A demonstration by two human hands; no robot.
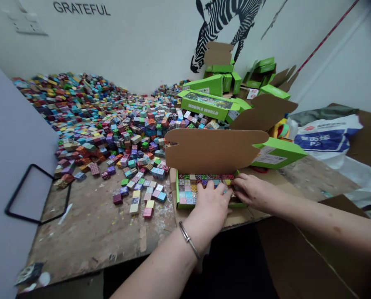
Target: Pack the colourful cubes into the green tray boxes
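Observation:
An open green cardboard box (178, 200) sits near the table's front edge, its brown lid (216, 150) standing up behind it. Rows of small patterned blocks (187, 194) fill much of the inside. My left hand (212, 203) lies over the middle of the box with fingers spread, fingertips touching the blocks. At the box's right end is my right hand (249, 192), its fingers curled inward and pressed together over the blocks. Whatever those fingers hold, if anything, is hidden.
A large heap of patterned blocks (110, 120) spreads across the left and back of the table (104, 241). Several green boxes (207, 106) are stacked behind. A black frame (17, 189) stands at left; a white and blue plastic bag (328, 135) lies at right.

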